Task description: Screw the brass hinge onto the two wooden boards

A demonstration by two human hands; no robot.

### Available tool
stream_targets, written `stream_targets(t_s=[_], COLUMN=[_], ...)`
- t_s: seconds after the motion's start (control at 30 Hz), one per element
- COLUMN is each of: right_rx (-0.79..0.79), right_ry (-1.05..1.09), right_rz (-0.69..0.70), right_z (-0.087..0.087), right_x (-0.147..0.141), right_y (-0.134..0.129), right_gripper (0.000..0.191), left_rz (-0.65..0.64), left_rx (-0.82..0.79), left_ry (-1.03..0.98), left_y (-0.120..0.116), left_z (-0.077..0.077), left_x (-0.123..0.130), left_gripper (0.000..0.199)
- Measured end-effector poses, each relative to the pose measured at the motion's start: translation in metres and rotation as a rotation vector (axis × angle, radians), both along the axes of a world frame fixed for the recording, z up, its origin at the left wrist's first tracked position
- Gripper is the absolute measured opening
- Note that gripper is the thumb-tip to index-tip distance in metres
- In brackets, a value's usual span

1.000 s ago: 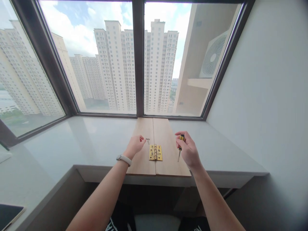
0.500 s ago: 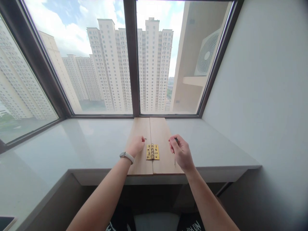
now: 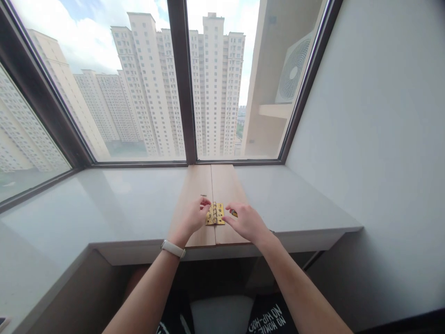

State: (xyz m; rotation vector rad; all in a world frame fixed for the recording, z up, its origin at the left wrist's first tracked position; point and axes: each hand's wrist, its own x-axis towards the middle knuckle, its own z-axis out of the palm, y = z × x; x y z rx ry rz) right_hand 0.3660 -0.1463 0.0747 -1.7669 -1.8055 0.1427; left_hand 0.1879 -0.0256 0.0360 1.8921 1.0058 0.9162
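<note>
- Window, dark frame [image 3: 187,116]: panes facing pale apartment towers [image 3: 222,93] and an air-conditioner unit [image 3: 294,72].
- Wall [image 3: 344,116]: white, plain, right side of the room.
- Sill [image 3: 128,208]: white, glossy, deep, meeting the window; serves as work surface.
- Boards, two: left board [image 3: 194,178] and right board [image 3: 225,181], pale wood, side by side on the sill, a narrow seam between.
- Right hand [image 3: 245,218]: beside the hinge, thumb and forefinger apart at the tips, screwdriver held within the curl.
- Left hand [image 3: 193,217]: fingertips drawn close together at the hinge's left leaf; whether they grip a screw cannot be told.
- Screwdriver [image 3: 234,213]: mostly hidden; a bit of handle shows.
- Hinge [image 3: 219,213]: brass-coloured, opened flat across the seam, toward the boards' near end. Placement appears done; how many holes are filled is too small to tell.
- Screw [image 3: 203,195]: loose on the left board beyond the hinge; fixing is judged unfinished.
</note>
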Motion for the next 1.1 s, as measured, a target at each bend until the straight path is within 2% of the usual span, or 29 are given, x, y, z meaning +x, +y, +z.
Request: stream_targets(t_s=[0.13,0.23,0.53,0.83,1.1], right_rx=[-0.119,-0.19,-0.246,-0.258,-0.242], right_ry=[-0.152,-0.199,-0.246,-0.212,-0.213], right_rz=[-0.077,-0.116,-0.117,-0.106,-0.106], right_z=[-0.023,-0.032,-0.033,-0.03,-0.034], right_x=[-0.018,-0.026,-0.022,-0.019,-0.019], right_y=[0.005,0.005,0.007,0.007,0.004], right_gripper=[0.042,0.04,0.039,0.033,0.032], left_rz=[0.011,0.006,0.018,-0.013,-0.089], left_rx=[-0.071,-0.097,-0.224,-0.055,0.168], left_ry=[-0.103,-0.177,-0.301,-0.179,-0.062], left_y=[-0.014,-0.019,-0.018,-0.011,-0.002], left_z=[-0.011,-0.018,-0.026,-0.015,-0.031], left_x=[-0.004,-0.005,-0.001,0.005,0.033], left_gripper=[0.017,0.018,0.022,0.02,0.014])
